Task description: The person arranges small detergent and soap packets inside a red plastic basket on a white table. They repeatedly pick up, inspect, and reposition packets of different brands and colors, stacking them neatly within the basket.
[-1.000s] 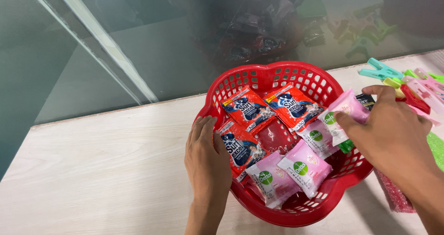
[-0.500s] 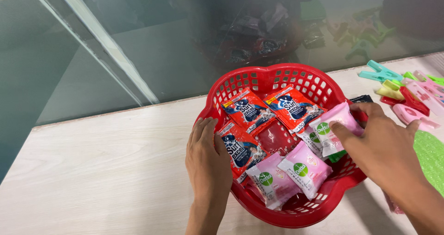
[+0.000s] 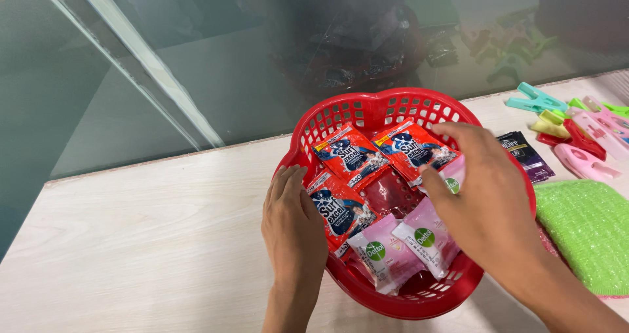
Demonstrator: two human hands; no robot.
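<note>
Red plastic basket [image 3: 341,113] rim lies under the flat, empty left hand [image 3: 293,223], while the right hand [image 3: 488,198] (fingers spread, grip hidden) covers a pink packet [image 3: 452,179] directly beneath it.

Sachets [image 3: 345,156] in basket [image 3: 386,103]; pegs [image 3: 576,130] right.

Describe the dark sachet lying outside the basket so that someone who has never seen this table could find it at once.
Start at the red basket in the middle of the pale table. Just past its right rim, before the heap of coloured clothes pegs, lies the dark sachet, flat on the table. It is the only dark purple packet, and the only one outside the basket.
</note>
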